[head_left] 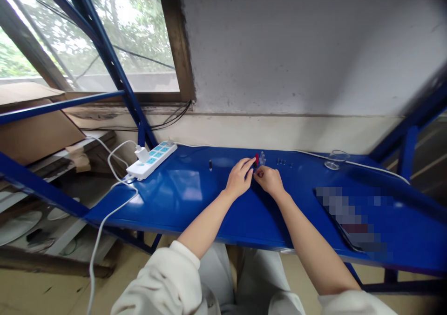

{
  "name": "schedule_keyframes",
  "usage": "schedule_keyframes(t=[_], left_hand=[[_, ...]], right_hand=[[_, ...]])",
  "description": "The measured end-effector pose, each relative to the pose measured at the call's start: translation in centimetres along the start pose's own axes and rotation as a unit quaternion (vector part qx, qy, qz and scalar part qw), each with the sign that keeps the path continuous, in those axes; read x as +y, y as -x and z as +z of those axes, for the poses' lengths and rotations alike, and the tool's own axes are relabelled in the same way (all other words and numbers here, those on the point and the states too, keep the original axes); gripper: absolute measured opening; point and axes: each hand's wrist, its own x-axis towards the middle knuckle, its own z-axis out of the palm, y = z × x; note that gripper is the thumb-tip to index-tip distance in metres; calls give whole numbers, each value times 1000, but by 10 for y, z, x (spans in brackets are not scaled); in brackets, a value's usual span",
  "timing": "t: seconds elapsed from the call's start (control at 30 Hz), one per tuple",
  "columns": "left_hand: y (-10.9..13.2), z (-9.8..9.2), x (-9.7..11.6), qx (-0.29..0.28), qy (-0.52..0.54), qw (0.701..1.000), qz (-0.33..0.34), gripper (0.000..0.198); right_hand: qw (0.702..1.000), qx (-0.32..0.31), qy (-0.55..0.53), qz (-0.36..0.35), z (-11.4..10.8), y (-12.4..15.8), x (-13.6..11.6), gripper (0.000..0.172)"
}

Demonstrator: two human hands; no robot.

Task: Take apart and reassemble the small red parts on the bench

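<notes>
The left hand (239, 178) and right hand (268, 180) close narrowly by a small red part (257, 159) near the worktop's (181, 198) back edge, any hold unclear. It looks light and fiddly; its sides suit a fingertip pinch.

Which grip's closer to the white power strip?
Left. The left grip lies to the right of the white power strip, not touching it; the right grip lies farther right, beyond the left grip.

Lined along the back edge of the blue metal bench (195, 208): white power strip (152, 160) left, glass dish (336, 159) right, dark pegs (282, 162) between.
</notes>
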Motion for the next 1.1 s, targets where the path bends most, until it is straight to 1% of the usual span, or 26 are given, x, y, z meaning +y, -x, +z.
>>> schedule_keyframes(t=[0.1, 0.2, 0.3, 0.4, 0.5, 0.63, 0.73, 0.83, 0.9, 1.0, 1.1], left_hand=[[1, 0, 2, -34, -15, 999, 10, 38], [1, 1, 0, -45, -23, 999, 3, 36], [1, 2, -2, -33, -8, 999, -2, 33], [0, 3, -3, -6, 16, 1000, -16, 25], [-1, 6, -6, 7, 39, 999, -32, 18], [-2, 8, -10, 4, 48, 998, -35, 11], [-3, 6, -8, -16, 7, 999, -50, 10], [-7, -4, -4, -55, -57, 995, -59, 10], [-14, -14, -2, -86, -91, 991, -52, 9], [-32, -39, -7, -123, -127, 983, -47, 7], [-52, -68, -23, -126, -167, 975, -77, 9]], right_hand=[[1000, 16, 2, 8, 0, 0, 0, 13], [999, 31, -8, 12, 0, 0, 1, 12], [999, 33, -18, 9, 0, 0, 1, 10], [999, 34, -24, -2, 1, 0, 2, 10], [999, 34, -17, -17, 2, 0, 3, 12], [998, 22, 7, -52, 2, 0, 4, 15], [997, 17, 25, -72, 3, 0, 4, 15], [996, 10, 19, -86, 5, 1, 3, 14], [996, 5, -11, -93, 6, 1, 2, 15], [993, 4, -72, -91, 8, 1, 0, 21], [992, 0, -99, -84, 10, 1, 0, 24]])
